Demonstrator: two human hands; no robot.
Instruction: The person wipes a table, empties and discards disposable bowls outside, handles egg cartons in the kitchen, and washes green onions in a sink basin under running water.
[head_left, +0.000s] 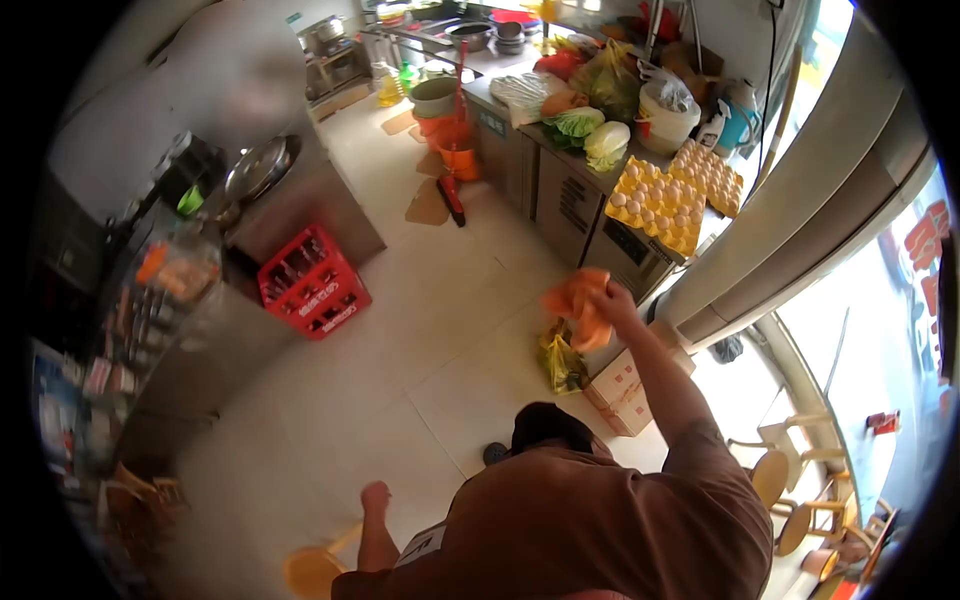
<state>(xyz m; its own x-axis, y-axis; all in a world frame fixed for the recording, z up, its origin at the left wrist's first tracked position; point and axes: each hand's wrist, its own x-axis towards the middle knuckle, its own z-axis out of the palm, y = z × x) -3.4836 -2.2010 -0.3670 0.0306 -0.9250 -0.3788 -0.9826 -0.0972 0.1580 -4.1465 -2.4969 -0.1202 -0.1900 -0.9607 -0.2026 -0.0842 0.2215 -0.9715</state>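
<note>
Orange cloth is gripped in the right hand, fingers closed on its edge; it's held out in the air, blurred, and is seen in front of the steel counter. Yellow plastic bag and cardboard box are seen on the floor just beyond the right forearm. Egg tray is set at the counter's near end, napa cabbage beside it. Left hand is held well apart, near a wooden stool; its finger gap can't be told.
</note>
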